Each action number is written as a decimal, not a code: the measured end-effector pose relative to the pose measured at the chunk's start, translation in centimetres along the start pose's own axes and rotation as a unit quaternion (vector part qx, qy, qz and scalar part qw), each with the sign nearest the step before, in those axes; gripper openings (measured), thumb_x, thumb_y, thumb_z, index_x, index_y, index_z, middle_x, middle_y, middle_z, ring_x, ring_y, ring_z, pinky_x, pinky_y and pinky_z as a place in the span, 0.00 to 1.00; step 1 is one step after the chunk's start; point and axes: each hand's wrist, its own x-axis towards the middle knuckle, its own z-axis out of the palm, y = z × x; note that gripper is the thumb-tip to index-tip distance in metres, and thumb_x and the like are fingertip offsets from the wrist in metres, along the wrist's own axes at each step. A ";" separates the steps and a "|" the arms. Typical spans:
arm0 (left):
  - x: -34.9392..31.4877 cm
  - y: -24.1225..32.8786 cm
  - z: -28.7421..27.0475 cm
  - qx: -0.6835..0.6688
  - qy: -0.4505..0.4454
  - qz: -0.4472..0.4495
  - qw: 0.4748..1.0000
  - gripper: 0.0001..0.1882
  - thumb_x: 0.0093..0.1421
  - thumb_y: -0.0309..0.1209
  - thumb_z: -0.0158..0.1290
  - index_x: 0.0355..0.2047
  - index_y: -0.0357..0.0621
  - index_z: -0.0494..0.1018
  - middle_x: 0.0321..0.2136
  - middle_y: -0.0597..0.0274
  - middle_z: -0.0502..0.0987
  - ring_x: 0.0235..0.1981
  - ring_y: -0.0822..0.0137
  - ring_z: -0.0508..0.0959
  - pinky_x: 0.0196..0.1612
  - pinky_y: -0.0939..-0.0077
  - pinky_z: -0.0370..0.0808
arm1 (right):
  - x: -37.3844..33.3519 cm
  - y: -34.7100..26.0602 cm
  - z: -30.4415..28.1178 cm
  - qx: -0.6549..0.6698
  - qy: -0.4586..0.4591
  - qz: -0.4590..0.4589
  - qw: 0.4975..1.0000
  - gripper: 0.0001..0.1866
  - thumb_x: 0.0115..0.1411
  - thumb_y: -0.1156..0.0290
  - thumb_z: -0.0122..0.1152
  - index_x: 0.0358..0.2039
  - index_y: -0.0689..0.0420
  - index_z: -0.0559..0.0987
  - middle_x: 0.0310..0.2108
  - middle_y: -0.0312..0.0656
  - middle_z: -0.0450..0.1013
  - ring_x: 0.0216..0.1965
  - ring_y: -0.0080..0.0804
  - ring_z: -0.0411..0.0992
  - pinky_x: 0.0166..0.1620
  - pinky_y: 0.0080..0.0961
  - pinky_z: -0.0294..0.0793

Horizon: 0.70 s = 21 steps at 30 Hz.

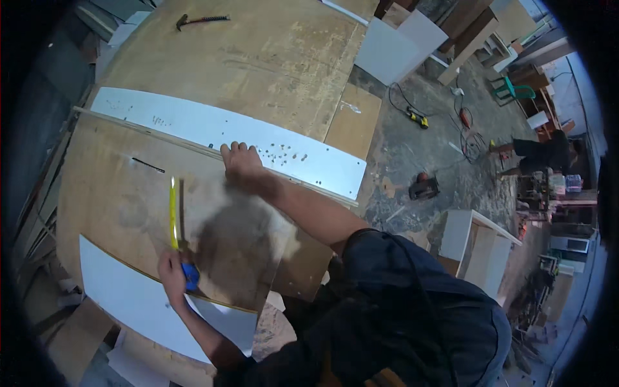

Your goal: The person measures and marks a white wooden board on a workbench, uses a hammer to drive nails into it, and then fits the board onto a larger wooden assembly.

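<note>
My left hand [170, 274] grips a blue tape measure [191, 276]. Its yellow blade [173, 206] sticks out a short way over the wooden tabletop [109, 174], pointing away from me. Ahead of it lies a thin dark stick-like piece [148, 165]. My right hand [244, 169] is closed over a narrow wooden strip [161, 134] along the near edge of a long white board [193, 122]. Its fingertips reach onto the board, whose face has several small holes or dark specks. Under my left forearm is another white board [122, 284].
A hammer [200, 21] lies at the table's far end. On the floor to the right are a yellow-and-black power tool [418, 118], a dark machine [423, 187] and cords. A white cabinet frame [474, 248] stands nearer. Beyond, a person [541, 155] bends low near a green chair [514, 90].
</note>
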 end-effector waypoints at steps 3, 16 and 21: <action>-10.3 0.9 1.5 -0.148 0.007 -0.161 0.976 0.19 0.72 0.39 0.47 0.28 0.39 0.73 0.20 0.66 0.73 0.23 0.73 0.71 0.28 0.74 0.68 | -0.2 -0.9 3.2 -0.003 -0.025 -0.021 0.999 0.26 0.56 0.66 0.58 0.54 0.61 0.68 0.50 0.54 0.70 0.50 0.46 0.71 0.49 0.44 0.72; -17.5 6.1 13.4 -0.100 -0.019 -0.117 0.988 0.15 0.69 0.36 0.49 0.37 0.34 0.76 0.25 0.58 0.76 0.27 0.65 0.74 0.35 0.66 0.72 | -0.5 0.2 -1.4 -0.016 -0.106 -0.040 0.993 0.27 0.61 0.61 0.56 0.57 0.61 0.65 0.52 0.56 0.70 0.55 0.50 0.71 0.55 0.48 0.72; -13.9 10.8 10.4 -0.139 -0.018 -0.072 0.988 0.16 0.70 0.37 0.47 0.36 0.35 0.76 0.25 0.56 0.79 0.28 0.66 0.77 0.33 0.66 0.72 | 0.4 0.5 -2.4 -0.019 -0.145 -0.046 0.988 0.25 0.64 0.58 0.52 0.55 0.61 0.64 0.52 0.58 0.69 0.54 0.52 0.71 0.54 0.47 0.73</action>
